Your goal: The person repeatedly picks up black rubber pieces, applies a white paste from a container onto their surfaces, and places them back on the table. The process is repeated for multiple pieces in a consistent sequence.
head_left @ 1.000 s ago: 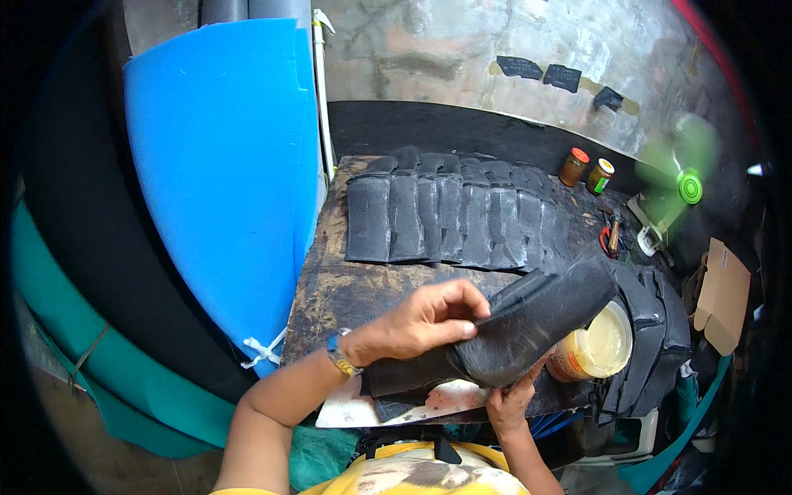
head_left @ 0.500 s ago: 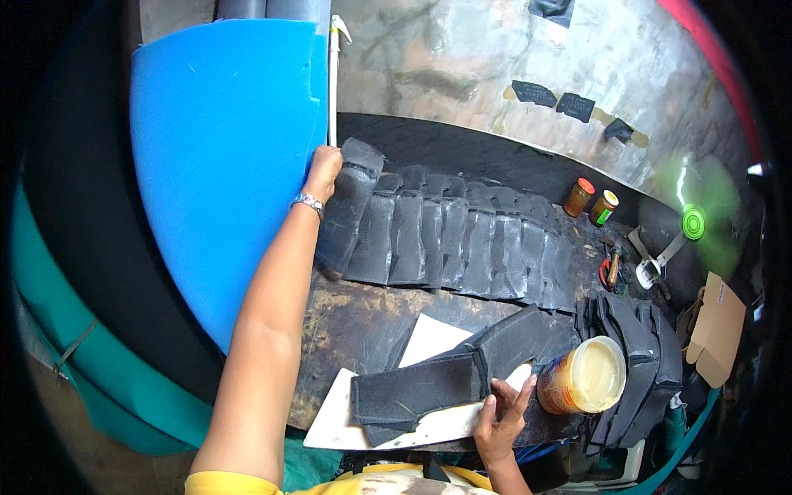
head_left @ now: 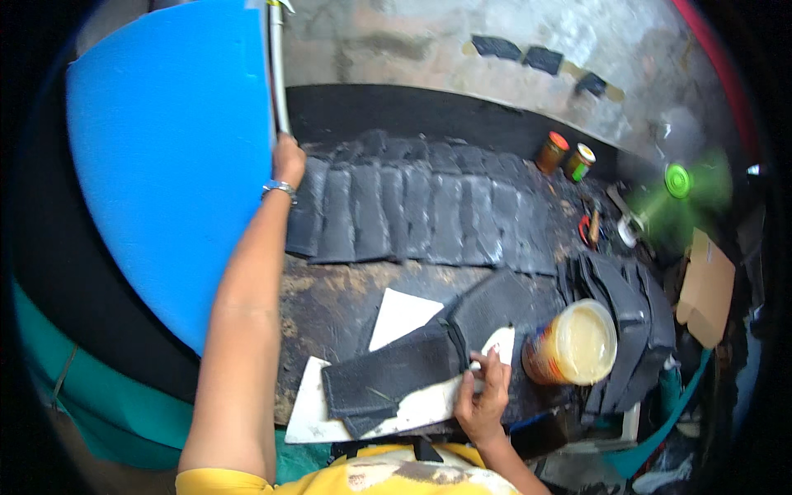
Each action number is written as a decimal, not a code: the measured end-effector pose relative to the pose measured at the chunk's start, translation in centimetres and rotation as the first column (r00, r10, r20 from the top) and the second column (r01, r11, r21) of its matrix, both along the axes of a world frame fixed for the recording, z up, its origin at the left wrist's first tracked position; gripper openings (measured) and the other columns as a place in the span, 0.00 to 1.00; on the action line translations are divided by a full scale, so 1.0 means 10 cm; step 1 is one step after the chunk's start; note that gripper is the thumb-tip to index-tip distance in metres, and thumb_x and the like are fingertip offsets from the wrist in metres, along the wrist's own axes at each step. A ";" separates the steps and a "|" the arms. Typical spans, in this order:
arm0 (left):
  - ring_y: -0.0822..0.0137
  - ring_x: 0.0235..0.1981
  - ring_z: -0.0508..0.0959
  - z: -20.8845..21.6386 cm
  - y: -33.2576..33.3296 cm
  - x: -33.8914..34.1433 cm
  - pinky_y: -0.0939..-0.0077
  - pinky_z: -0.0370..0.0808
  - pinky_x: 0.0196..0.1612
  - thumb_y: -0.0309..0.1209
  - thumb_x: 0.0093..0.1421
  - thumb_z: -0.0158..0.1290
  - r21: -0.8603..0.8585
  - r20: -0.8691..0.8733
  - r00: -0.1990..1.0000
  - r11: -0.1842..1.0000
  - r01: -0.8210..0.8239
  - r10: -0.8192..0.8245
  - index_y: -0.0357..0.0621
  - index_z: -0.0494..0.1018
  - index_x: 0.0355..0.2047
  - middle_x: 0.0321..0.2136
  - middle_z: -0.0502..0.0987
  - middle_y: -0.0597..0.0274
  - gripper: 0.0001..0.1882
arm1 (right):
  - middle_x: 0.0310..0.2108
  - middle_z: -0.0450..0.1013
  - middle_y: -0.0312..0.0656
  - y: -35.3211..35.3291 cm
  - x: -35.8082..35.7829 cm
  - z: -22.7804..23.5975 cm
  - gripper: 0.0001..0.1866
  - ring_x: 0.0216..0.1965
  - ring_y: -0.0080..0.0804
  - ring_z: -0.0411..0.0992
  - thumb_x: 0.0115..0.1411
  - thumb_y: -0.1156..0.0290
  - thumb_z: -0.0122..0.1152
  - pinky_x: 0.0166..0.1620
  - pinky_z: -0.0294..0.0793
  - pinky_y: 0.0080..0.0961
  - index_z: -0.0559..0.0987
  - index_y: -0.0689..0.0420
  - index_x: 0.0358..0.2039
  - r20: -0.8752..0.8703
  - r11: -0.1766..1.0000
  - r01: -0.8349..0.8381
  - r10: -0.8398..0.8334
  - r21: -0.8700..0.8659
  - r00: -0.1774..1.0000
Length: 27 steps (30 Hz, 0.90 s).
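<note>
A flat black leather piece (head_left: 396, 371) lies on a white sheet (head_left: 330, 412) at the near edge of a stained workbench (head_left: 330, 297), just in front of the person. The right hand (head_left: 483, 396) rests at the piece's right end, fingertips (head_left: 487, 356) pressed down on the white sheet where the dark material meets it, so the piece stretches away to the left of the grip; the fingers are curled and pinned flat rather than wrapped around anything. A second white sheet (head_left: 400, 313) lies just behind it.

Far across the bench, the left arm reaches out straight, and the left hand (head_left: 289, 158) sits at the far left end of a row of overlapping black pieces (head_left: 421, 219) (laid side by side like roof tiles). The hand touches the end piece, beside a metal pole (head_left: 279, 74) and a large blue board (head_left: 173, 165); whether its fingers are closed cannot be told from here.

To the right of the right hand stands an open jar of yellowish glue (head_left: 573, 342), near it. Beyond lie a stack of more black pieces (head_left: 627, 313), two small tins (head_left: 565, 157) and a green fan (head_left: 678, 186).
</note>
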<state>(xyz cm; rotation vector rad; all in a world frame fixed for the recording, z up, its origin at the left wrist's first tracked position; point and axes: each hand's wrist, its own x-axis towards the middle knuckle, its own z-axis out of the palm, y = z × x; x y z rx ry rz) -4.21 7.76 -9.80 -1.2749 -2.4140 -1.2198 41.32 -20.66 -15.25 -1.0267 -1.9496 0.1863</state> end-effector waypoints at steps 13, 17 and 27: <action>0.37 0.49 0.71 0.27 -2.53 2.72 0.52 0.70 0.55 0.51 0.44 0.68 -0.486 -0.035 0.312 0.289 0.825 -0.949 0.50 0.49 0.70 0.55 0.62 0.27 0.58 | 0.64 0.57 0.51 0.33 1.07 1.29 0.29 0.68 0.51 0.48 0.71 0.49 0.38 0.66 0.41 0.52 0.86 0.53 0.38 0.388 0.849 0.512 -0.519 0.131 0.761; 0.37 0.51 0.69 0.20 -2.54 2.59 0.51 0.68 0.56 0.48 0.45 0.67 -0.434 0.064 0.324 0.266 0.861 -0.944 0.43 0.58 0.65 0.55 0.61 0.26 0.51 | 0.62 0.60 0.53 0.70 1.27 1.34 0.35 0.67 0.49 0.51 0.70 0.44 0.35 0.66 0.42 0.50 0.85 0.59 0.36 0.586 0.680 0.294 -0.731 0.672 0.351; 0.42 0.56 0.67 0.19 -2.88 2.06 0.56 0.70 0.57 0.53 0.44 0.68 -0.434 0.120 0.298 0.220 0.874 -0.947 0.32 0.64 0.59 0.54 0.64 0.38 0.49 | 0.48 0.69 0.54 -0.18 0.66 1.74 0.20 0.59 0.49 0.61 0.63 0.58 0.54 0.66 0.43 0.55 0.83 0.63 0.29 0.703 0.917 0.376 -0.357 0.136 0.615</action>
